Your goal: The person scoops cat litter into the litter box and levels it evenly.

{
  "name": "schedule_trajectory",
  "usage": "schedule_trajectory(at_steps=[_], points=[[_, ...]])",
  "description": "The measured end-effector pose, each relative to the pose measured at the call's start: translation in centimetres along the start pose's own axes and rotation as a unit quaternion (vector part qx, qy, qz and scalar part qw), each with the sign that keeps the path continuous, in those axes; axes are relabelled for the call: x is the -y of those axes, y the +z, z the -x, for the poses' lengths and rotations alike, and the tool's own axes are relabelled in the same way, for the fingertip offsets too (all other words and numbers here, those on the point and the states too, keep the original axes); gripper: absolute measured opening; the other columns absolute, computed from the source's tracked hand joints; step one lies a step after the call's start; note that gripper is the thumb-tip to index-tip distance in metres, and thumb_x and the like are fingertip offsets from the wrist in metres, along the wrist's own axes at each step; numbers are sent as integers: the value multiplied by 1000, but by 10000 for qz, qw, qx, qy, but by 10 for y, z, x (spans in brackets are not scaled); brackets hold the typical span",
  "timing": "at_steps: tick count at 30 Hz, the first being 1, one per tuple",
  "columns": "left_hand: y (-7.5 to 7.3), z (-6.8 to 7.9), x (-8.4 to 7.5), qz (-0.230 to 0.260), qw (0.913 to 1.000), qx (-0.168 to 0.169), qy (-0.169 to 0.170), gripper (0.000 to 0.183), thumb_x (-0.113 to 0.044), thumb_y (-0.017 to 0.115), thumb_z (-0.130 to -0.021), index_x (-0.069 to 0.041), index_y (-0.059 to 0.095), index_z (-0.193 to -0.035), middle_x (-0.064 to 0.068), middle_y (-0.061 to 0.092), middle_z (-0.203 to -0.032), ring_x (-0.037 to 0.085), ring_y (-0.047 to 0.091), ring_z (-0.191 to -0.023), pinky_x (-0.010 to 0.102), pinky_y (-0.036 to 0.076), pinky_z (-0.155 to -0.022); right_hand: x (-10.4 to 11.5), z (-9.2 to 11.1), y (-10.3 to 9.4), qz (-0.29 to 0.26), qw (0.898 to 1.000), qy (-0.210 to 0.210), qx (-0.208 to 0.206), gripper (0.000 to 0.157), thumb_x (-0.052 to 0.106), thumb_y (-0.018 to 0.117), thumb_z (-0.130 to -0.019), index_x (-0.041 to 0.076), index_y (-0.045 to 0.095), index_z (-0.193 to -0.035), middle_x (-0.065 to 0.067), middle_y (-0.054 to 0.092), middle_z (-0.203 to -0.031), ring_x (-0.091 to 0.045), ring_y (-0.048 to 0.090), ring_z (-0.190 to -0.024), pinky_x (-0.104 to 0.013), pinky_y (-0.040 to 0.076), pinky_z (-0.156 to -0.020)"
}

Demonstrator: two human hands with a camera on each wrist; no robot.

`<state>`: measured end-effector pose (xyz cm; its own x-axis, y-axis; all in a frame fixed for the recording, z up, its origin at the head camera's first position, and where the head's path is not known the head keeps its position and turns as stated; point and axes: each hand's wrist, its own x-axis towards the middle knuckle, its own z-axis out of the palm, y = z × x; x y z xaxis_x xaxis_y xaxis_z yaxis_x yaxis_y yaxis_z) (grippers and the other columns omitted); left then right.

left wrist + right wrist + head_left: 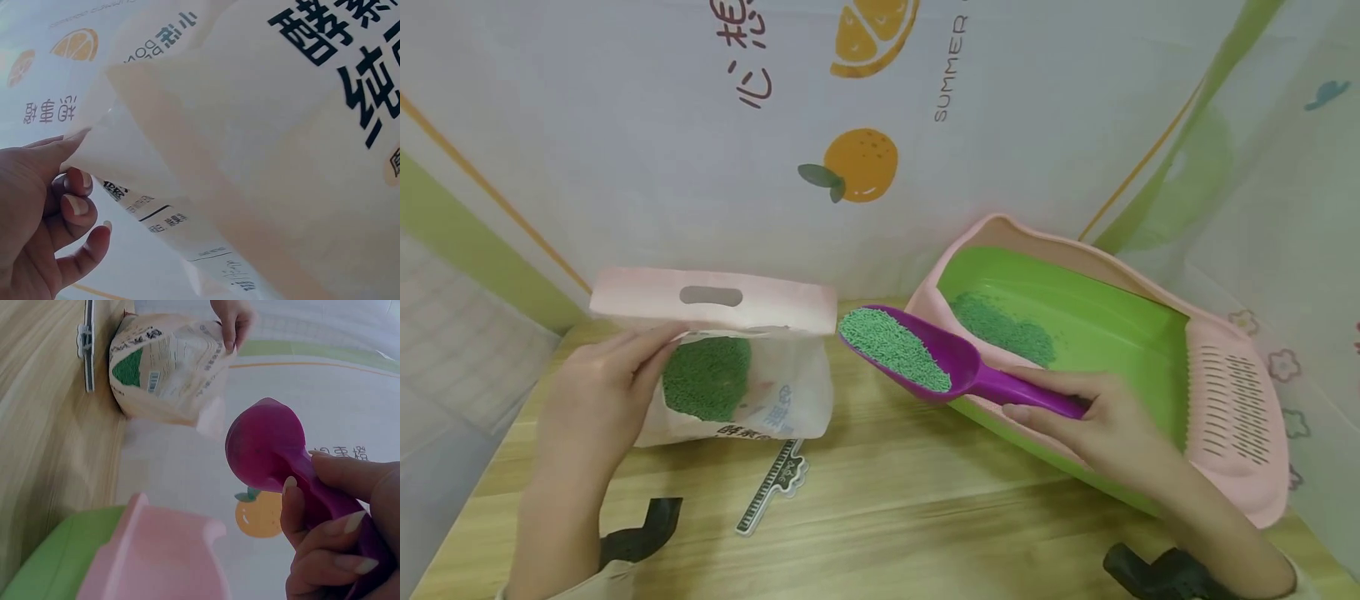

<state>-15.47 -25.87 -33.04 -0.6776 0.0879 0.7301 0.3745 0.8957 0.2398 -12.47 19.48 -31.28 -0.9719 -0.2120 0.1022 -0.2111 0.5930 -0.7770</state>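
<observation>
In the head view my right hand (1105, 417) grips the handle of a purple scoop (958, 358), heaped with green pellets (895, 346). The scoop overlaps the near left rim of a pink and green litter box (1120, 317), where a patch of green pellets (1003, 329) lies on the floor. My left hand (606, 383) pinches the top edge of a pale bag (790, 383), holding its mouth apart. Green pellets show inside the bag. In the left wrist view, thumb and fingers of the left hand (50, 206) pinch the bag's corner (94, 150).
A black and white ruler-like clip (775, 483) lies on the wooden table (880, 517) in front of the bag. The litter box has a slotted pink step (1232, 400) at its right end. Behind hangs a white curtain (685, 167) with orange prints.
</observation>
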Motion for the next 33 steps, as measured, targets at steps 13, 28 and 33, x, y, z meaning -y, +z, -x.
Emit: schedule_trajectory(at_steps=[13,28,33], points=[[-13,10,18,327,9988,286,246,30,-4,70,-93,-16,76,-120,14,77,-109,-12,59,-110,-6,25,-95,-18,9,-43,700,9952,202,-658,44,23,80,-88,19,70,-131,7,65,-73,-7,40,-51,-29,35,-42],[-10,14,18,183,9975,428,538,27,-11,70,-94,-17,76,-119,11,78,-107,-40,23,-115,32,48,-83,-51,6,-83,1124,9886,541,-846,46,29,78,-90,13,68,-132,12,68,-75,-8,38,-49,-30,32,-40],[-9,12,17,97,9974,431,568,27,-11,70,-94,-16,76,-120,10,78,-107,-27,45,-117,40,47,-82,-62,6,-98,1083,9893,417,-887,43,23,78,-90,10,69,-130,11,67,-78,-12,39,-55,-30,31,-41]])
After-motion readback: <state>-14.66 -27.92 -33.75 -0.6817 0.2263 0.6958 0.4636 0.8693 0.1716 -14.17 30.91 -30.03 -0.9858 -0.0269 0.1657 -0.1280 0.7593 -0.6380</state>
